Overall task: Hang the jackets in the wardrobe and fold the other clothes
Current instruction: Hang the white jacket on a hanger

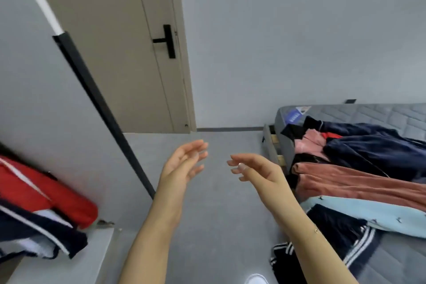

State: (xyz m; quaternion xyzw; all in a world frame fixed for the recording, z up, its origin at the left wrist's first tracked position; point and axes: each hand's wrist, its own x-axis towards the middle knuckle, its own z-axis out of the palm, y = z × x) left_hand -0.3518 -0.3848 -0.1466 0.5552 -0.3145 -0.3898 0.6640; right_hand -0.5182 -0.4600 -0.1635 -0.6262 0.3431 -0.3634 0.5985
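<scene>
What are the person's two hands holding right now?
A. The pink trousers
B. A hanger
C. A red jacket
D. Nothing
D: the left hand and right hand hang in the air over the floor with relaxed fingers, apart from the clothes on the bed.

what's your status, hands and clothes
Left hand and right hand open, empty. Clothes piled on bed. Red jacket at left. Nothing in the way.

The grey quilted mattress [373,114] at 3 o'clock carries a navy jacket [378,145], pink garment [306,143], rust-coloured garment [359,182], light blue garment [380,217] and striped black trousers [338,233]. The grey floor [221,226] extends from 6 to 12 o'clock.
</scene>
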